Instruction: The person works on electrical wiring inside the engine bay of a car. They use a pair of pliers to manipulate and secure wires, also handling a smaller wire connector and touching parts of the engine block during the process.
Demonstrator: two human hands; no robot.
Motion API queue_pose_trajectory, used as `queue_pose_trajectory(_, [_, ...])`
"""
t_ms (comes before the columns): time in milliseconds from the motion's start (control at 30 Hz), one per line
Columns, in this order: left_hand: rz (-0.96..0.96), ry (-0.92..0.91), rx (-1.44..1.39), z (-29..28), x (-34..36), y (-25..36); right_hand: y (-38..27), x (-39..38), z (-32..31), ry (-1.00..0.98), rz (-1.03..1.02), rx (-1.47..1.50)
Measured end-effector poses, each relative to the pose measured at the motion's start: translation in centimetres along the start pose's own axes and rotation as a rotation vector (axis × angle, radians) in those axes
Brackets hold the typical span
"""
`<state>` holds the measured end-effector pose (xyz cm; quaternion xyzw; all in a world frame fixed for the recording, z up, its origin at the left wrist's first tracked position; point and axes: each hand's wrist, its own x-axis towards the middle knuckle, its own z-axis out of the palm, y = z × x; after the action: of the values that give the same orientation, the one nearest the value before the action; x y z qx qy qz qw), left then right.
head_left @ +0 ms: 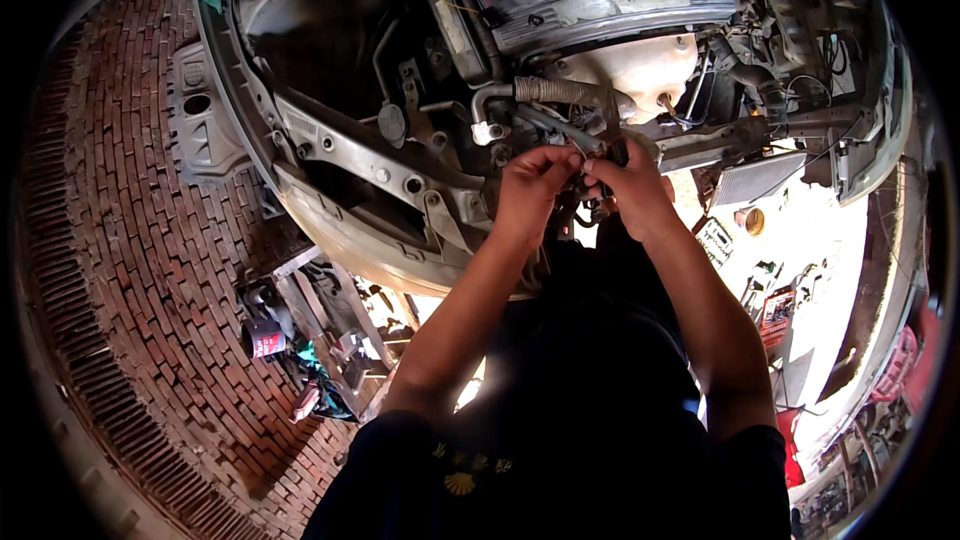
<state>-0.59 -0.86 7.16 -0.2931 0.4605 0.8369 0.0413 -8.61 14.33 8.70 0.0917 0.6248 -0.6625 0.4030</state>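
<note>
Both my hands reach into an open car engine bay (600, 0). My left hand (530, 185) pinches a small dark part just below a ribbed metal hose (560, 90). My right hand (632, 185) grips a dark tool or fitting (605, 145) beside it, fingertips almost touching the left ones. What exactly lies between the fingers is hidden. A pale heat shield (640, 65) sits right behind the hands, and a grey front crossmember (380, 165) runs to their left.
Brick paving (130, 270) covers the ground at left. A small can (265, 338), rags and loose parts lie on a wooden frame (335, 340) below the bumper. A radiator-like panel (755, 178) and scattered items lie in sunlight at right.
</note>
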Motion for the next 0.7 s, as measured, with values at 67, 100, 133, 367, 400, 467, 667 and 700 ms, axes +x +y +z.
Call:
queue_pose_trajectory(67, [-0.038,-0.002,-0.031,-0.7,0.2,-0.5,-0.6,-0.1,-0.2,-0.035,0.052,0.104])
queue_pose_trajectory(100, [-0.065,-0.024,-0.041,-1.0,0.2,-0.5,-0.3,0.1,0.0,-0.054,0.046,0.153])
queue_pose_trajectory(133, [-0.091,-0.045,-0.051,-1.1,0.2,-0.6,-0.3,0.0,-0.1,-0.054,0.048,0.147])
queue_pose_trajectory(367, [-0.102,-0.012,-0.069,-1.3,0.7,-0.9,0.3,0.3,-0.3,-0.049,0.062,0.14])
queue_pose_trajectory(400, [-0.102,-0.05,-0.154,-1.4,0.7,-0.9,0.5,0.4,-0.3,-0.045,0.059,0.147])
queue_pose_trajectory(467, [-0.104,-0.087,-0.24,-1.7,0.7,-0.8,0.5,0.6,-0.4,-0.042,0.057,0.151])
queue_pose_trajectory(667, [-0.152,-0.097,-0.449,-1.5,0.8,-1.0,0.1,0.4,0.0,-0.083,0.053,0.211])
queue_pose_trajectory(700, [-0.093,-0.082,-0.366,-1.0,0.7,-1.0,-0.2,0.3,0.1,-0.086,0.054,0.209])
